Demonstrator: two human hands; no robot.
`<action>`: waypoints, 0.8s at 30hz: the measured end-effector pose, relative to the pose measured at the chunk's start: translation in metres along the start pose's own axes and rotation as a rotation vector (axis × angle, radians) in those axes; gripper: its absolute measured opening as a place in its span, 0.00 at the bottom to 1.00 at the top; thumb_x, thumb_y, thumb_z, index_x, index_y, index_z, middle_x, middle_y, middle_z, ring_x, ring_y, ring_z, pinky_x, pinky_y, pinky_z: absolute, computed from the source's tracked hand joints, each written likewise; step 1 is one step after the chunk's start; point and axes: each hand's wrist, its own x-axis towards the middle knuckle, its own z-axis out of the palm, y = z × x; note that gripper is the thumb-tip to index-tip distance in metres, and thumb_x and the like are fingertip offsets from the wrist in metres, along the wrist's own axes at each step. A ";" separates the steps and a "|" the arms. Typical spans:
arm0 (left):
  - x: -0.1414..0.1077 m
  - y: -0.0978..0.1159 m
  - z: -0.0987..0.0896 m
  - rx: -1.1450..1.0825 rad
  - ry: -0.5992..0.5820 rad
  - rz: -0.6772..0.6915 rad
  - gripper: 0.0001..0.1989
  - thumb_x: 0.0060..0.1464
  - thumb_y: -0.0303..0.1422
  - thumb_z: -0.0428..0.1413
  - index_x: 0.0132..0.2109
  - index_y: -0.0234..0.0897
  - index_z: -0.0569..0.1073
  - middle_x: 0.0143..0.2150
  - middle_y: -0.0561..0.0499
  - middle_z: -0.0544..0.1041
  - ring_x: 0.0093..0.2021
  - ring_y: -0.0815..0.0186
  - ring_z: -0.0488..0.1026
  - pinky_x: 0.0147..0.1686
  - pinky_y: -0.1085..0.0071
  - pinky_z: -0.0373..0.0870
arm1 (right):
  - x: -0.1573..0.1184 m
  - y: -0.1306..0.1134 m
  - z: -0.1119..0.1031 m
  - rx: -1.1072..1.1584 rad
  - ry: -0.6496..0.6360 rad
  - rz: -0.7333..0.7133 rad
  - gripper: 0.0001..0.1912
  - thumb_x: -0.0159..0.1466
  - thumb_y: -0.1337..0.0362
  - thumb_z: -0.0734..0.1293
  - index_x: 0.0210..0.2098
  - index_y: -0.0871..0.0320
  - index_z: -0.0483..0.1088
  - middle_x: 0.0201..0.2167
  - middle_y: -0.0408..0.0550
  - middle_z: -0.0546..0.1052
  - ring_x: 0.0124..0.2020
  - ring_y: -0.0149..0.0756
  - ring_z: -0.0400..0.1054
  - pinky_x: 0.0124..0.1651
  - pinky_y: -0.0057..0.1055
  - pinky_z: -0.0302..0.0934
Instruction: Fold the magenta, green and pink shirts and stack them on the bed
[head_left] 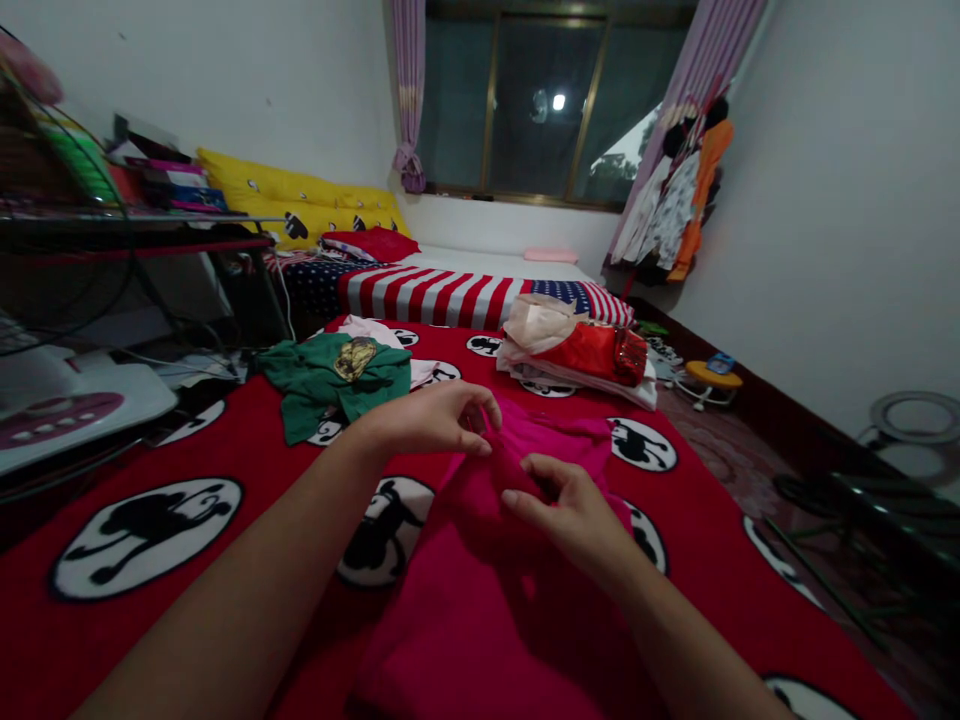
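A bright pink garment (pixel 480 590) lies spread over the red patterned blanket (pixel 285 540) right in front of me. At its far end my left hand (pixel 442 420) pinches a bit of the pink cloth between thumb and fingers. Just to the right and a little nearer, my right hand (pixel 570 510) grips a fold of the same garment, its fingers curled. Beyond my left hand rests a crumpled green shirt (pixel 300 385) with a gold print. A folded pile of clothes (pixel 577 350), with red and beige pieces on top, sits beyond my right hand.
A second bed (pixel 435 298) with a striped cover stands under the window. At the left is a desk (pixel 135 230) loaded with boxes and cables. Clothes (pixel 675 200) hang by the right wall, above a small yellow stool (pixel 712 375).
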 end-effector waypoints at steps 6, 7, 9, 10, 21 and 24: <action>0.000 -0.004 0.008 -0.277 -0.219 -0.152 0.38 0.45 0.45 0.63 0.60 0.38 0.60 0.33 0.52 0.72 0.32 0.66 0.72 0.28 0.72 0.70 | 0.006 0.002 -0.002 0.312 0.054 -0.139 0.08 0.58 0.61 0.69 0.36 0.56 0.70 0.32 0.40 0.74 0.34 0.31 0.67 0.39 0.26 0.60; 0.000 -0.003 0.009 -0.278 -0.246 -0.144 0.41 0.45 0.45 0.64 0.63 0.39 0.57 0.32 0.53 0.71 0.31 0.66 0.71 0.27 0.73 0.70 | 0.006 0.002 -0.002 0.305 0.054 -0.160 0.08 0.59 0.61 0.69 0.37 0.56 0.71 0.33 0.41 0.74 0.36 0.31 0.68 0.41 0.26 0.61; 0.002 -0.004 0.013 -0.273 -0.268 -0.087 0.45 0.45 0.43 0.65 0.66 0.39 0.54 0.29 0.55 0.69 0.28 0.69 0.68 0.25 0.76 0.66 | 0.007 0.002 -0.003 0.284 0.040 -0.167 0.09 0.60 0.62 0.68 0.40 0.55 0.72 0.37 0.42 0.76 0.40 0.33 0.69 0.44 0.28 0.61; 0.003 -0.004 0.015 -0.272 -0.262 -0.052 0.45 0.45 0.41 0.65 0.66 0.39 0.54 0.28 0.56 0.68 0.26 0.71 0.67 0.24 0.77 0.63 | 0.007 0.003 -0.003 0.273 0.035 -0.162 0.09 0.60 0.62 0.67 0.41 0.55 0.72 0.38 0.43 0.76 0.42 0.34 0.69 0.45 0.29 0.62; 0.015 -0.033 0.018 -0.116 -0.128 -0.053 0.36 0.39 0.35 0.66 0.57 0.37 0.68 0.28 0.57 0.66 0.27 0.71 0.63 0.26 0.76 0.59 | 0.011 0.008 -0.036 -0.153 0.176 -0.044 0.20 0.57 0.58 0.66 0.47 0.59 0.70 0.31 0.47 0.76 0.29 0.34 0.69 0.30 0.29 0.61; 0.017 -0.048 0.016 0.028 -0.091 -0.147 0.35 0.36 0.36 0.67 0.55 0.36 0.72 0.27 0.58 0.62 0.28 0.70 0.61 0.26 0.76 0.57 | 0.010 0.012 -0.074 -0.490 0.218 0.052 0.17 0.58 0.56 0.65 0.41 0.60 0.73 0.31 0.49 0.76 0.30 0.36 0.70 0.31 0.29 0.60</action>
